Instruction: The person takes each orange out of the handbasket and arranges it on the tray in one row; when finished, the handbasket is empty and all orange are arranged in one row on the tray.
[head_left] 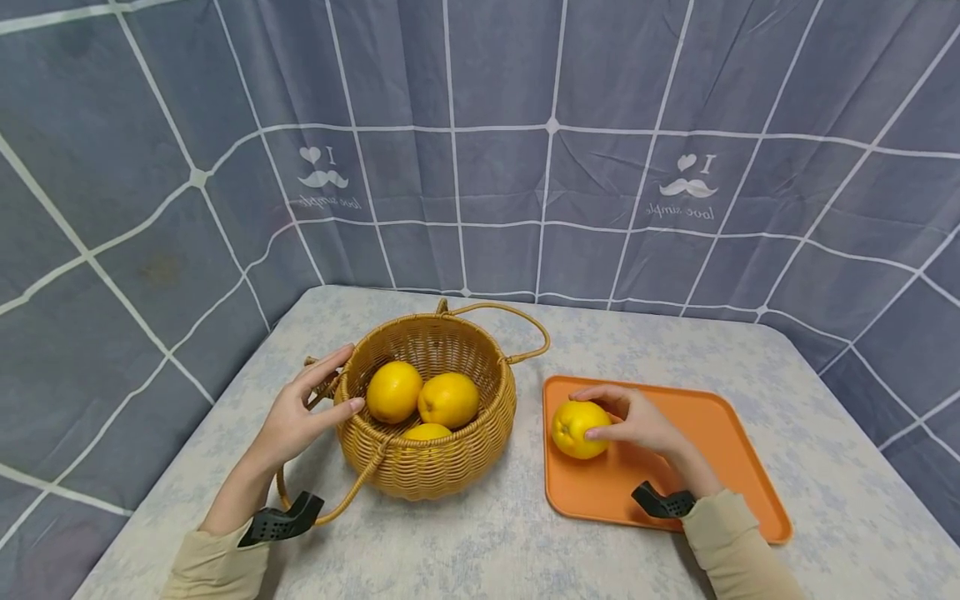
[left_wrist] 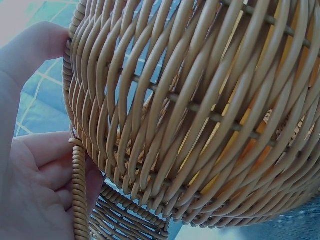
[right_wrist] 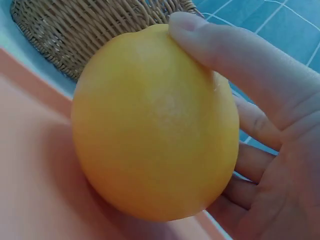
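My left hand (head_left: pixel 300 417) is at the left side of a round wicker basket (head_left: pixel 431 479), with the thumb and index finger at its rim. In the left wrist view the other fingers bend behind the basket's looped handle (left_wrist: pixel 79 195). Inside the basket lie several smooth yellow fruits (head_left: pixel 448 400). My right hand (head_left: pixel 637 421) grips another yellow fruit (head_left: pixel 576 429) over the left part of an orange tray (head_left: pixel 712 442). The right wrist view shows the thumb on top of this fruit (right_wrist: pixel 155 125) and the fingers around its far side.
A second looped handle (head_left: pixel 543 333) sticks out from the basket's right side. Basket and tray stand side by side on a pale patterned tablecloth (head_left: pixel 480 550). Behind and at the sides hangs a grey-blue curtain (head_left: pixel 495 183) with white lines.
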